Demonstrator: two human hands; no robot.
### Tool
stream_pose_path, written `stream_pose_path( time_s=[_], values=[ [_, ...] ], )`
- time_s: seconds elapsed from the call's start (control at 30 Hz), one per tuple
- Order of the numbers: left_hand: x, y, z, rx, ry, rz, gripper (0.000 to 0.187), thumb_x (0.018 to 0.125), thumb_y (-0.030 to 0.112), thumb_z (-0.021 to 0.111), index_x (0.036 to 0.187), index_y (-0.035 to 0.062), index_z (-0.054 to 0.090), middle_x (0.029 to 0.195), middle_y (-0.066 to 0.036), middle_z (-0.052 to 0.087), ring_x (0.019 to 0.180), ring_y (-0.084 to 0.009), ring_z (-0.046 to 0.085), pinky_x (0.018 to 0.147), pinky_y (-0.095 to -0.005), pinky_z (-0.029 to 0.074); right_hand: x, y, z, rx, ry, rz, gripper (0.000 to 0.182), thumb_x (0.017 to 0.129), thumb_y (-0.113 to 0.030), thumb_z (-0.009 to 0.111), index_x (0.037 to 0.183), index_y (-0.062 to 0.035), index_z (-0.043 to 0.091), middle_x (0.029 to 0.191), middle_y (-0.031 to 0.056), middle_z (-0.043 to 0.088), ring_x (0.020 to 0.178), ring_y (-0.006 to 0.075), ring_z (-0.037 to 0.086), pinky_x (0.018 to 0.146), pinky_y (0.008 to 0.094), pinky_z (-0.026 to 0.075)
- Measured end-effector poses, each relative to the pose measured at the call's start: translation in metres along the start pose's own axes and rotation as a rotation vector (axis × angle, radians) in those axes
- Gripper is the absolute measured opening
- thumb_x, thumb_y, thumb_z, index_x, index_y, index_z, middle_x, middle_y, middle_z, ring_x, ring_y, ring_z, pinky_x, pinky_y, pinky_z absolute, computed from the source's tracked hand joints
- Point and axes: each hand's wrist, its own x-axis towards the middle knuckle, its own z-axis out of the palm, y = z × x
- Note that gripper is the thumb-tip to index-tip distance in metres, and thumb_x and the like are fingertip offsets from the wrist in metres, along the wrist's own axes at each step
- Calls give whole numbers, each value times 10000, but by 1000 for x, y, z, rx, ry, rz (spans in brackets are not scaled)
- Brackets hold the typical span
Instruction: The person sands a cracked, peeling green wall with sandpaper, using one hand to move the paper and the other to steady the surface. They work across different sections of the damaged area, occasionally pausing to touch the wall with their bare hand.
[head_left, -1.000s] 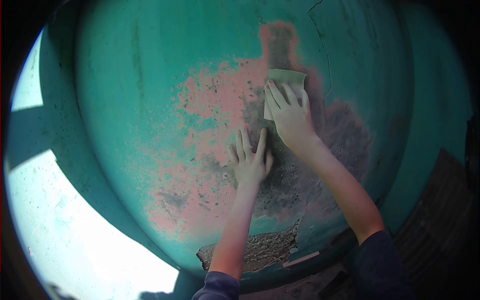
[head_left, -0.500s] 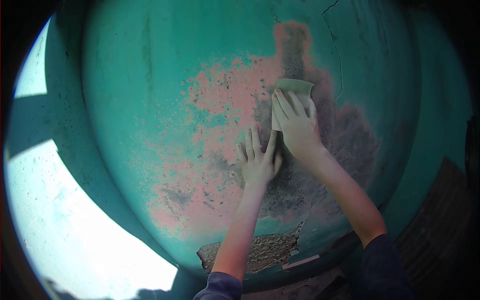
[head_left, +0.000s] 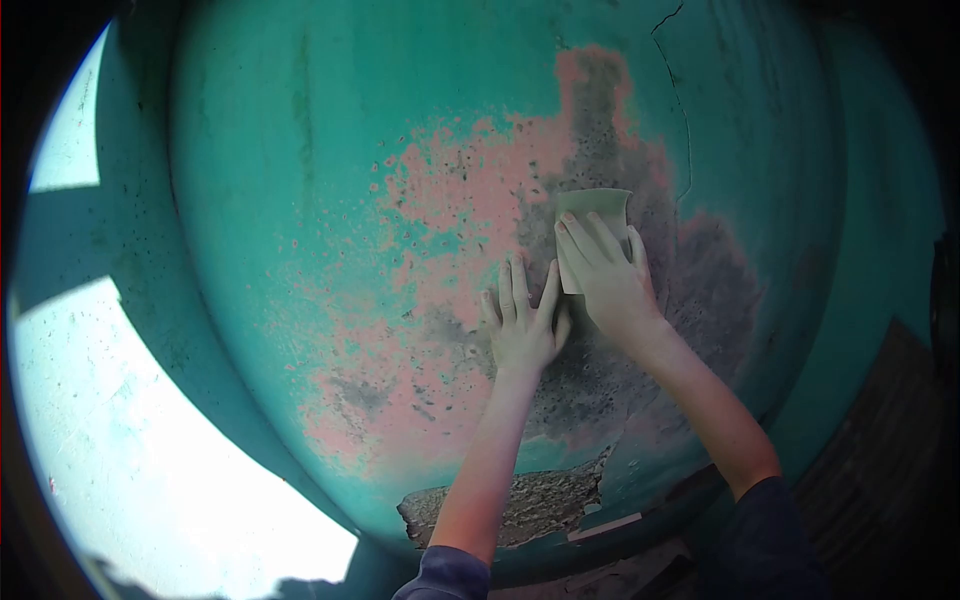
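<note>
A pale grey-green sheet of sandpaper [head_left: 592, 200] lies against a curved green painted surface [head_left: 290, 120]. My right hand [head_left: 612, 275] presses it flat with the fingers on top, and the sheet's upper edge and left side stick out past them. Below and to the left, my left hand [head_left: 522, 325] rests open on the worn patch, fingers spread and nothing in it. Around both hands the paint is rubbed through to pink [head_left: 455, 180] and dark grey [head_left: 705, 290] layers. The underside of the sheet is hidden.
A broken-out strip of rough, stony material [head_left: 545, 505] shows below my forearms. One thin crack [head_left: 683, 110] runs down the upper right of the surface. Bright sunlight [head_left: 150, 440] falls on the left side, and a dark ribbed panel [head_left: 885, 420] stands at the right.
My right hand has slid a little down the surface with the sandpaper. My left hand stays in place on the worn patch. The view has shifted slightly.
</note>
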Motion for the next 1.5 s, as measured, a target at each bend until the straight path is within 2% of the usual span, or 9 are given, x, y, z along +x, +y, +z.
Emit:
stream_pose_path(
  time_s=[0.23, 0.33, 0.5, 0.53, 0.63, 0.73, 0.97, 1.23, 1.5],
  values=[
    [2, 3, 1, 60, 104, 19, 670, 929, 428, 598, 1569, 342, 418, 1629, -222, 285, 1520, -384, 266, 1173, -629, 233, 30, 29, -5, -56, 21, 178, 729, 860, -43, 558, 1567, -101, 390, 1623, 40, 388, 1453, 293, 406, 1160, 535, 299],
    [3, 2, 1, 61, 114, 20, 656, 935, 429, 594, 1564, 343, 428, 1623, -223, 299, 1517, -380, 273, 1174, -623, 231, 9, 20, 7, 24, 53, 157, 711, 870, -58, 547, 1563, -88, 394, 1620, 54, 393, 1460, 313, 395, 1158, 533, 310],
    [3, 3, 0, 62, 117, 28, 650, 938, 431, 589, 1561, 332, 433, 1625, -224, 297, 1520, -375, 265, 1186, -616, 204, -60, 5, 12, 167, -93, 159, 684, 888, -127, 537, 1556, -68, 404, 1620, 102, 384, 1474, 343, 377, 1165, 558, 310],
    [3, 4, 0, 68, 113, 21, 647, 939, 433, 586, 1559, 329, 436, 1631, -224, 286, 1523, -372, 258, 1188, -615, 197, -72, 6, 16, 173, -118, 160, 683, 891, -134, 519, 1556, -39, 392, 1617, 142, 376, 1478, 353, 369, 1182, 560, 288],
    [3, 4, 1, 85, 98, 24, 649, 941, 440, 580, 1562, 322, 431, 1648, -226, 254, 1528, -377, 240, 1196, -611, 178, -98, 11, 25, 260, -100, 246, 683, 892, -128, 492, 1555, -9, 375, 1611, 176, 371, 1487, 364, 351, 1196, 553, 270],
    [3, 3, -1, 89, 70, 23, 664, 943, 430, 582, 1574, 324, 407, 1650, -238, 241, 1526, -398, 232, 1199, -615, 162, -108, 20, 31, 209, -100, 263, 684, 893, -129, 473, 1553, 13, 362, 1605, 199, 370, 1493, 363, 341, 1203, 547, 261],
    [2, 4, -1, 118, 86, 21, 646, 952, 417, 569, 1571, 324, 409, 1646, -234, 249, 1513, -403, 266, 1205, -592, 169, -66, 51, 16, 233, -38, 292, 732, 870, -149, 535, 1565, -14, 350, 1619, 168, 358, 1497, 345, 341, 1196, 562, 268],
    [3, 5, -1, 143, 94, 25, 631, 944, 411, 590, 1549, 298, 450, 1631, -242, 275, 1504, -419, 270, 1210, -584, 155, 18, 90, -4, 89, 92, 122, 761, 833, -176, 649, 1540, -44, 401, 1608, 119, 381, 1464, 308, 373, 1164, 562, 310],
    [-32, 14, 8, 152, 66, -39, 672, 948, 434, 592, 1565, 230, 421, 1635, -261, 256, 1523, -444, 211, 1226, -597, 64, -8, 75, 11, 120, 101, 173, 764, 842, -197, 641, 1548, -39, 394, 1607, 123, 383, 1468, 311, 371, 1159, 568, 314]
  ],
)
